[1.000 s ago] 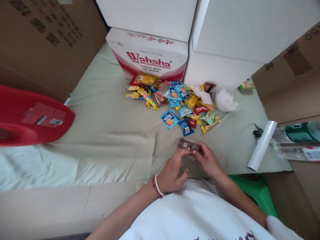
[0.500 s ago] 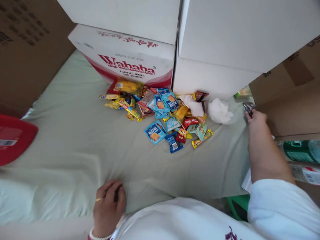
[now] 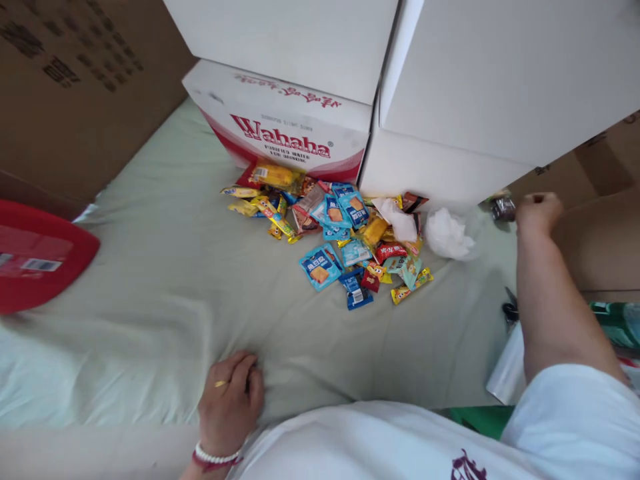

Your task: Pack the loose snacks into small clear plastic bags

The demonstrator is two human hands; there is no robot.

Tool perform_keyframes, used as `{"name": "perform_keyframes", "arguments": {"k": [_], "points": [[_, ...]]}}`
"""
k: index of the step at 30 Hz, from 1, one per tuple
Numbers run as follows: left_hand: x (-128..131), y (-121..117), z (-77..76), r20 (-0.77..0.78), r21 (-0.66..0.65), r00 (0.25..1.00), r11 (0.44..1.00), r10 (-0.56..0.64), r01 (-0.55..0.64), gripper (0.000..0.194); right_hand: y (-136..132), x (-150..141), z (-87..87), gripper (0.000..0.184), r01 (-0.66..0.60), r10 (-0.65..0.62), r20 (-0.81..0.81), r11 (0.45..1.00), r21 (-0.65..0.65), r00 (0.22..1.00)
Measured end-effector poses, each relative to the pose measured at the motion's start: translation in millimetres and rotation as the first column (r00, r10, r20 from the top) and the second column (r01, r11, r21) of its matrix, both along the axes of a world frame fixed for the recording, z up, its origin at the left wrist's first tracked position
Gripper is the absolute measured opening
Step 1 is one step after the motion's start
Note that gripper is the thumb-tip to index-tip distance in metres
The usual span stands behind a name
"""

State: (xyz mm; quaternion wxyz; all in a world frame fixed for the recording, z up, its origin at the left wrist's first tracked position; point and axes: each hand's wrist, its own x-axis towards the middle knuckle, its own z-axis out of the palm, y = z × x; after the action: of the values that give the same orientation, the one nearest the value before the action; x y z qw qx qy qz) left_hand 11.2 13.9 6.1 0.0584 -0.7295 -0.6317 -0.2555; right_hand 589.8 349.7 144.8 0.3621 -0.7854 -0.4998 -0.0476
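My left hand (image 3: 233, 393) rests with curled fingers on the pale green cloth (image 3: 200, 293). A dark patch shows between thumb and forefinger; whether it is an object or shadow is unclear. My right hand (image 3: 540, 212) is closed in a loose fist at the far right, just beside a small dark wrapped packet (image 3: 503, 208). The packet lies apart from the fist, near the cardboard. In the middle sits a pile of wrapped snacks, with blue cracker packets (image 3: 321, 267), a yellow packaged cake (image 3: 274, 175) and a crumpled white plastic bag (image 3: 449, 233) at its right.
Behind the pile stand a Wahaha water carton (image 3: 285, 133) and plain white boxes (image 3: 440, 157). Brown cardboard (image 3: 75, 100) borders the left, near a red packet (image 3: 45, 257). Scissors (image 3: 510, 310), a clear plastic roll (image 3: 507, 367) and a green-labelled bottle (image 3: 615, 323) are at right.
My right hand has let go of the dark packet and drawn away to its right, its fingers now curled. The view has shifted; my left hand stays resting on the cloth.
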Motion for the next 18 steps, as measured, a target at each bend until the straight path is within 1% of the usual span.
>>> {"name": "perform_keyframes", "arguments": {"k": [1, 2, 3, 4, 5, 6, 8, 9, 10, 11, 12, 13, 14, 15, 16, 17, 18], "points": [[0, -1, -1.0, 0.009, 0.000, 1.000, 1.000, 0.003, -0.003, 0.014, -10, -15, 6.7, 0.016, -0.019, 0.018, 0.005, 0.998, 0.055, 1.000], [-1, -2, -1.9, 0.019, -0.005, 1.000, 1.000, 0.006, -0.006, 0.014, -21, -35, 11.6, 0.016, -0.090, 0.090, 0.005, 0.993, 0.083, 0.996], [-1, -2, -2.8, 0.031, -0.014, 0.999, 1.000, 0.009, -0.009, 0.014, -32, -58, 14.2, 0.017, -0.209, 0.209, 0.000, 0.975, 0.078, 0.978], [-1, -3, -3.5, 0.043, -0.027, 0.999, 1.000, 0.012, -0.011, 0.014, -42, -84, 14.0, 0.018, -0.359, 0.359, -0.013, 0.933, 0.015, 0.933], [-1, -3, -4.2, 0.056, -0.042, 0.998, 0.999, 0.014, -0.011, 0.013, -50, -111, 11.1, 0.020, -0.493, 0.493, -0.033, 0.863, -0.113, 0.870], [-1, -4, -4.6, 0.072, -0.057, 0.997, 0.998, 0.015, -0.011, 0.013, -55, -137, 5.9, 0.021, -0.545, 0.550, -0.043, 0.808, -0.223, 0.834], [-1, -4, -4.8, 0.117, -0.079, 0.993, 0.997, 0.022, -0.012, 0.013, -59, -181, -8.6, 0.021, -0.517, 0.571, 0.005, 0.747, -0.418, 0.821], [-1, -5, -4.3, 0.151, -0.087, 0.988, 0.996, 0.027, -0.013, 0.013, -58, -197, -15.8, 0.018, -0.483, 0.568, 0.037, 0.729, -0.485, 0.822], [-2, -6, -3.1, 0.199, -0.096, 0.980, 0.995, 0.031, -0.011, 0.013, -57, -207, -21.6, 0.014, -0.453, 0.564, 0.065, 0.722, -0.523, 0.823], [-3, -7, -1.3, 0.260, -0.108, 0.965, 0.994, 0.036, -0.008, 0.014, -57, -214, -25.4, 0.010, -0.442, 0.558, 0.076, 0.726, -0.526, 0.826], [-4, -9, 1.3, 0.333, -0.120, 0.942, 0.993, 0.047, -0.007, 0.015, -59, -217, -26.9, 0.008, -0.451, 0.546, 0.066, 0.749, -0.486, 0.835], [-5, -11, 4.9, 0.411, -0.130, 0.909, 0.991, 0.069, -0.016, 0.016, -65, -218, -26.4, 0.010, -0.472, 0.526, 0.026, 0.783, -0.404, 0.850], [-5, -14, 9.4, 0.491, -0.142, 0.866, 0.989, 0.098, -0.031, 0.017, -75, -219, -24.5, 0.014, -0.498, 0.507, -0.052, 0.815, -0.297, 0.860], [-3, -16, 14.8, 0.569, -0.164, 0.813, 0.986, 0.127, -0.040, 0.017, -89, -220, -21.9, 0.018, -0.518, 0.493, -0.166, 0.836, -0.180, 0.854], [1, -18, 21.2, 0.644, -0.202, 0.750, 0.979, 0.153, -0.027, 0.017, -107, -224, -19.7, 0.023, -0.530, 0.487, -0.300, 0.844, -0.078, 0.820], [6, -18, 28.4, 0.718, -0.249, 0.673, 0.968, 0.174, 0.015, 0.019, -128, -231, -18.5, 0.027, -0.549, 0.489, -0.436, 0.836, -0.012, 0.755], [14, -16, 36.1, 0.789, -0.297, 0.584, 0.951, 0.192, 0.089, 0.022, -151, -241, -19.0, 0.028, -0.574, 0.490, -0.548, 0.819, 0.022, 0.678]]}}
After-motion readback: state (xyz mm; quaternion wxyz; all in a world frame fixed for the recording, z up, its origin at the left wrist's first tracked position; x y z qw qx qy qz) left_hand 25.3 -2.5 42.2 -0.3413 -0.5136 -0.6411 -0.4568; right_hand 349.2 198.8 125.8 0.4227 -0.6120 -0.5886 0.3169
